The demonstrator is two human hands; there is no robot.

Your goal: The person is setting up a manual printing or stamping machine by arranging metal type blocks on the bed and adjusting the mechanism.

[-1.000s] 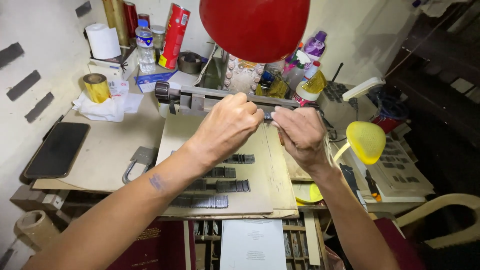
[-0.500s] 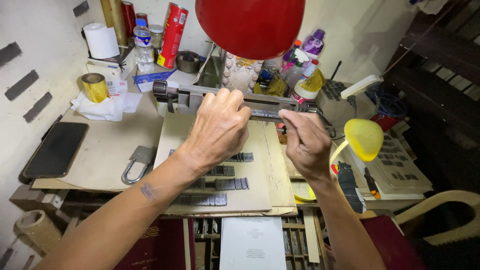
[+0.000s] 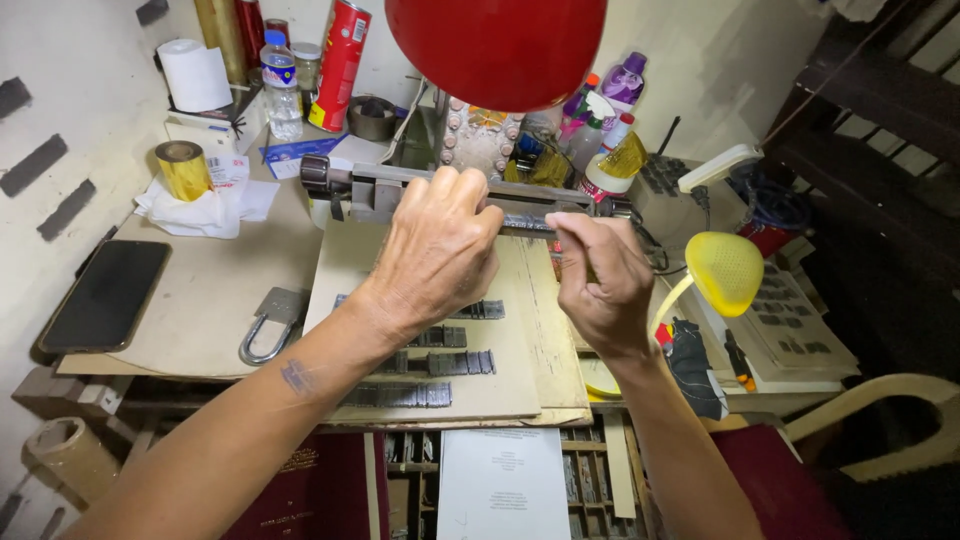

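Note:
My left hand [image 3: 440,250] curls over a long grey metal holder [image 3: 375,188] that lies across the back of a tan board [image 3: 520,330]. Its fingers grip the bar near its middle. My right hand [image 3: 595,275] is just to the right, fingers pinched together at the bar's right part; what it pinches is too small to make out. Rows of small dark metal type blocks [image 3: 455,362] lie on the board below my hands.
A black phone [image 3: 105,295] and a metal shackle [image 3: 268,328] lie at the left. A gold foil roll [image 3: 185,168], paper roll, bottles and a red can [image 3: 340,65] stand at the back. A red lamp shade [image 3: 495,45] hangs overhead; a yellow lamp [image 3: 722,272] stands right.
My right hand has shifted slightly right and lower along the bar. My left hand has stayed on the holder, and the view has tilted a little.

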